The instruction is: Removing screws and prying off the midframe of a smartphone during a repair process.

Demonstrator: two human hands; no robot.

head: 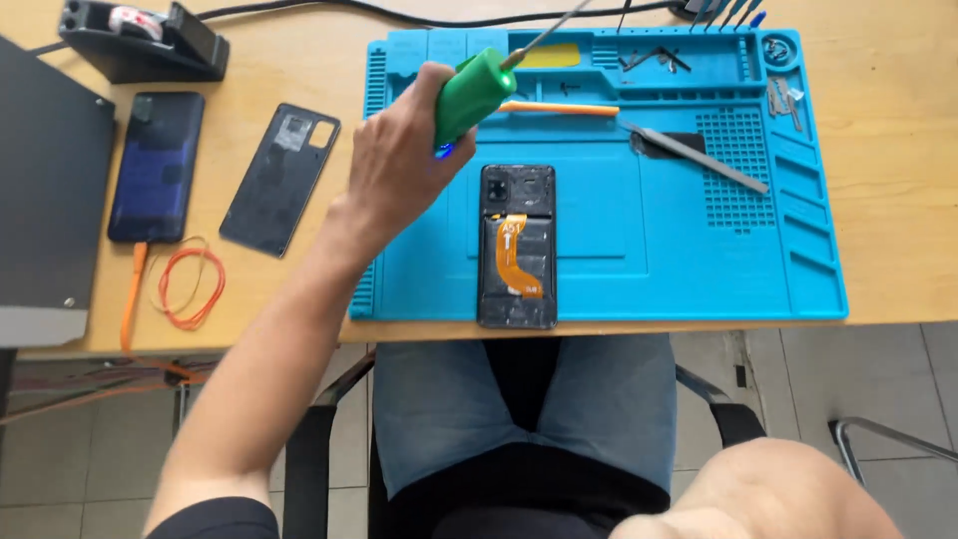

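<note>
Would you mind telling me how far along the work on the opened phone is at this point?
Done: the back cover is off and lies on the desk left of the blue mat; the opened phone shows its orange flex cable. In hand: the left hand holds a green electric screwdriver raised above the mat, not touching the phone. The right hand is out of view. Left: the phone's inner parts look still in place.

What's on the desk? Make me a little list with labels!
left hand: holds a green screwdriver, tip pointing up and away
right hand: not seen
mat: blue, on a wooden desk
phone: opened, back off, orange ribbon showing, on the mat
back cover: left of the mat
second phone: farther left
tweezers: on the mat
</note>
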